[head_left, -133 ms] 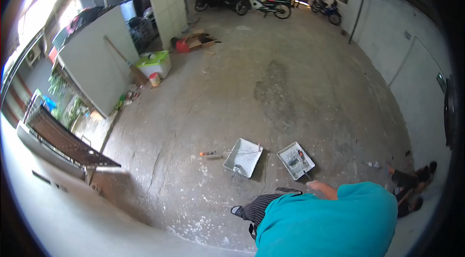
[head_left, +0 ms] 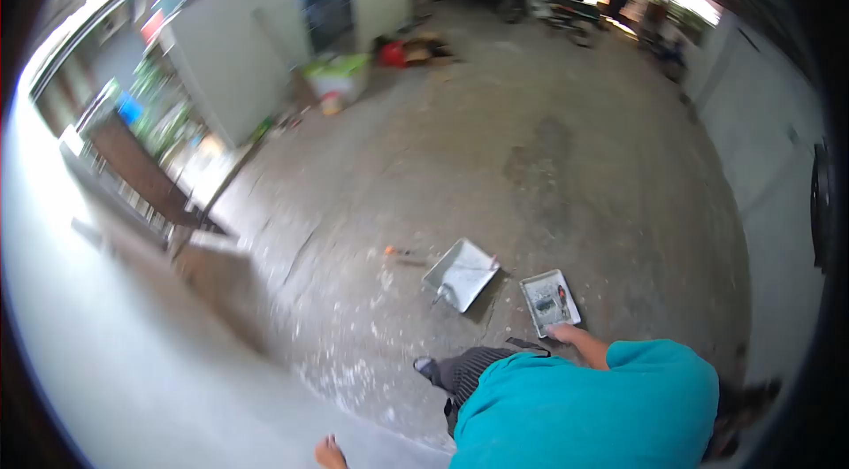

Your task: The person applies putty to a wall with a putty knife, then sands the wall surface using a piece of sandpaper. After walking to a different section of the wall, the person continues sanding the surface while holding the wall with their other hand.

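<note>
My right hand (head_left: 561,333) is at the near edge of a small white tray (head_left: 573,312) on the concrete floor. Its fingers look curled, but blur hides what they hold. In that tray lie a dark wet patch and a small red and black tool (head_left: 562,294). To its left is a larger white tray (head_left: 466,276) with a thin rod across it. An orange-tipped tool (head_left: 390,251) lies left of that tray. My left hand (head_left: 330,453) shows at the bottom edge, in front of the pale wall; its fingers are too blurred to read.
A white wall (head_left: 106,327) runs along the near left, with a brown metal gate (head_left: 141,168) beyond it. Further off stand a white bin with a green lid (head_left: 340,71), cardboard boxes (head_left: 429,49) and motorbikes (head_left: 566,9). Another wall (head_left: 761,151) borders the right.
My right hand has moved left onto the tray's near edge. My left hand has come into view at the bottom. The whole view has turned and is blurred.
</note>
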{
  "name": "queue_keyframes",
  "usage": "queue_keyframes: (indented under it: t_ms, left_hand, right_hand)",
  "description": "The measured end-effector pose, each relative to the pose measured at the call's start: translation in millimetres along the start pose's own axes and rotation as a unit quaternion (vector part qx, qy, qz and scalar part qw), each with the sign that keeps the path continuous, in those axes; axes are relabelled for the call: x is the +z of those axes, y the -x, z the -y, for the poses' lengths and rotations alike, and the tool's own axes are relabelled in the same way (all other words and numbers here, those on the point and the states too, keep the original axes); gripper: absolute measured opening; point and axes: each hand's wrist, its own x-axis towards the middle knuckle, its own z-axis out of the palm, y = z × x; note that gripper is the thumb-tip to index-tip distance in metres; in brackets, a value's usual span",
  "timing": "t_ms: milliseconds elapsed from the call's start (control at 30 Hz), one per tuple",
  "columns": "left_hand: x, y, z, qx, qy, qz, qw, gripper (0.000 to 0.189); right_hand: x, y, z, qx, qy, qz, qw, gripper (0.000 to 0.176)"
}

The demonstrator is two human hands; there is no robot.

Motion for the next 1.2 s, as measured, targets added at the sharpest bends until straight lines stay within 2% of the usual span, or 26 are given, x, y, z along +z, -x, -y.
queue_keyframes:
  t_ms: [33, 67, 100, 133, 167, 200, 267, 300, 367, 500, 567, 600, 667, 733, 800, 833, 867, 933, 1000, 1033, 1100, 1133, 1200]
  left_hand:
    - [1.6, 41.7, 4.3, -0.006, 0.076, -0.219, 0.973, 0.014]
    - [-37.5, 95.4, 22.1, 0.039, 0.068, -0.302, 0.950, 0.008]
    - [-31.3, 130.3, 24.7, 0.011, 0.094, -0.314, 0.945, 0.010]
    - [-16.0, 157.8, 15.3, 0.007, 0.099, -0.383, 0.918, 0.015]
    - [-2.0, 184.6, 7.9, -0.001, 0.127, -0.395, 0.910, 0.017]
    - [10.8, 207.3, -3.0, -0.024, 0.107, -0.423, 0.900, 0.011]
    - [48.4, 247.7, -6.4, -0.144, 0.155, -0.380, 0.901, 0.014]
    - [70.5, 295.2, -5.7, -0.204, 0.162, -0.401, 0.878, 0.014]
    - [79.9, 332.9, -30.7, -0.260, 0.275, -0.369, 0.849, 0.021]
    - [84.5, 377.9, -22.6, -0.235, 0.308, -0.413, 0.824, 0.022]
    - [81.7, 397.3, -27.1, -0.171, 0.332, -0.472, 0.799, 0.033]
    - [76.7, 402.1, -31.7, -0.167, 0.331, -0.472, 0.800, 0.033]
    - [65.9, 407.5, -45.2, -0.156, 0.387, -0.446, 0.792, 0.056]
    - [64.4, 399.1, -51.1, -0.144, 0.422, -0.419, 0.791, 0.060]
    - [59.3, 384.2, -58.4, -0.124, 0.452, -0.384, 0.796, 0.065]
    - [56.1, 376.0, -63.8, -0.096, 0.469, -0.377, 0.793, 0.065]
    - [52.8, 367.5, -72.8, -0.067, 0.487, -0.367, 0.790, 0.064]
    - [32.3, 354.8, -95.7, -0.025, 0.500, -0.346, 0.793, 0.063]
    - [8.7, 347.2, -129.6, 0.009, 0.513, -0.322, 0.796, 0.063]
    - [-4.6, 345.2, -147.3, 0.030, 0.515, -0.329, 0.791, 0.063]
    - [-28.2, 333.3, -183.0, 0.057, 0.510, -0.330, 0.792, 0.062]
    - [-37.5, 326.0, -199.7, 0.063, 0.526, -0.328, 0.782, 0.063]
    - [-48.8, 301.1, -227.8, 0.073, 0.537, -0.318, 0.778, 0.063]
  right_hand:
    - [33.2, -15.1, 12.5, -0.035, 0.052, 0.005, 0.998, 0.050]
    - [61.7, -20.9, 30.7, -0.071, 0.104, 0.007, 0.992, 0.051]
    - [72.4, -27.0, 38.5, -0.159, 0.052, 0.021, 0.986, 0.056]
    - [71.2, -29.0, 54.1, -0.148, 0.063, 0.016, 0.987, 0.056]
    - [69.0, -24.8, 76.9, -0.141, 0.072, 0.009, 0.987, 0.056]
    - [76.9, -35.4, 92.0, -0.179, 0.108, 0.034, 0.977, 0.056]
    - [90.8, -64.3, 98.6, -0.258, -0.033, 0.079, 0.962, 0.053]
    - [105.0, -72.6, 105.8, -0.269, -0.054, 0.132, 0.952, 0.049]
    - [101.1, -58.2, 102.7, -0.273, -0.016, 0.158, 0.949, 0.050]
    - [127.1, -28.4, 97.6, -0.275, 0.051, 0.162, 0.946, 0.050]
    - [114.2, 13.5, 90.2, -0.332, 0.157, 0.094, 0.925, 0.046]
    - [105.9, 39.2, 95.8, -0.332, 0.153, 0.092, 0.926, 0.046]
    - [88.0, 76.7, 108.9, -0.421, 0.061, -0.005, 0.905, 0.044]
    - [86.5, 61.5, 115.9, -0.522, -0.019, -0.059, 0.851, 0.039]
    - [87.4, 39.0, 127.2, -0.552, -0.085, -0.075, 0.826, 0.040]
    - [86.1, 36.4, 131.7, -0.515, -0.110, -0.045, 0.849, 0.044]
    - [78.4, 43.4, 139.8, -0.500, -0.116, -0.058, 0.856, 0.044]
    - [60.7, 62.3, 163.5, -0.314, -0.239, 0.113, 0.912, 0.051]
    - [62.8, 54.4, 169.5, -0.249, -0.406, 0.205, 0.855, 0.054]
    - [74.1, 42.1, 171.5, -0.287, -0.503, 0.209, 0.788, 0.053]
    - [46.3, 61.2, 191.7, -0.205, -0.653, 0.358, 0.635, 0.047]
    - [43.6, 51.1, 193.0, -0.201, -0.661, 0.351, 0.632, 0.047]
    - [35.3, 24.8, 196.8, -0.154, -0.737, 0.317, 0.577, 0.049]
